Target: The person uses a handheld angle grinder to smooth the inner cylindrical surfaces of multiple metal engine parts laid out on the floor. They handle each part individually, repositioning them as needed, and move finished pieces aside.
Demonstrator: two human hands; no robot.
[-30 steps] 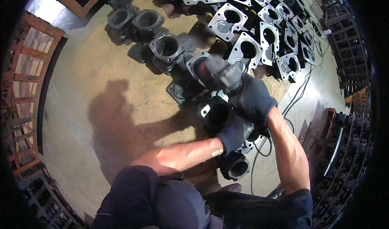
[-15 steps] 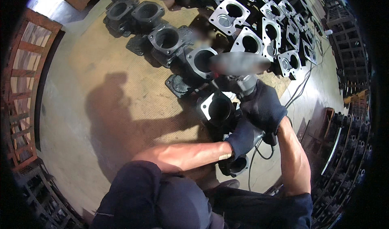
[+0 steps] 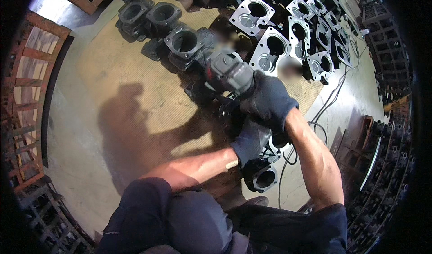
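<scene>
Head view: The gloved right grip [image 3: 269,96] is clasped around the dark grey power tool [image 3: 227,74], which overlaps a partly hidden black casting [image 3: 226,115]. The gloved left grip [image 3: 252,139] sits just below; what it grasps cannot be told. For steady control, brace both wrists and keep the black cable [image 3: 288,159] clear of the tool.

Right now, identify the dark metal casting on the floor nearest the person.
The dark round-mouthed casting pictured below the left hand; others lie farther away.
</scene>
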